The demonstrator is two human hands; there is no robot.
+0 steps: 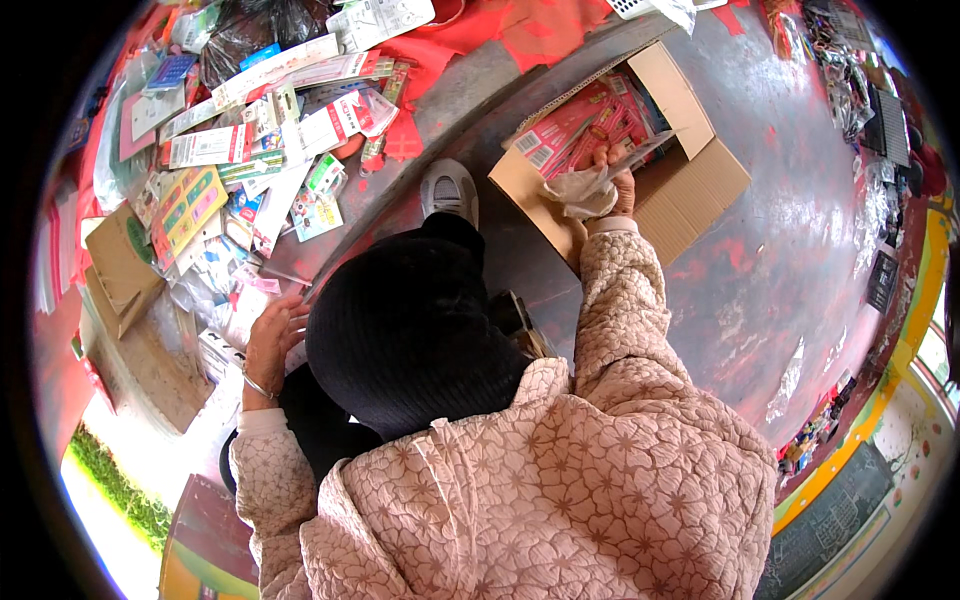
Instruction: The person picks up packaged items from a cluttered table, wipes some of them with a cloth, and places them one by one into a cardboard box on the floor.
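My right hand (623, 192) is over the open cardboard box (682, 200), closed on a clear plastic packet (585, 192). A thin, flat, pale piece (645, 153) sticks out past its fingers; I cannot tell whether it belongs to the packet. Inside the box, beside that hand, lie red and pink carded packages (580, 130). On the left, my left hand (272, 345) has its fingers apart and holds nothing that I can see. It is close to the lower end of a heap of small carded packages (265, 150), near a pink-and-white packet (250, 290).
A brown cardboard piece (122, 268) stands left of the heap, and a black plastic bag (258, 35) lies behind it. Red cloth (500, 35) covers part of the ledge. More packaged goods (865, 120) line the far right. My shoe (450, 190) is between heap and box.
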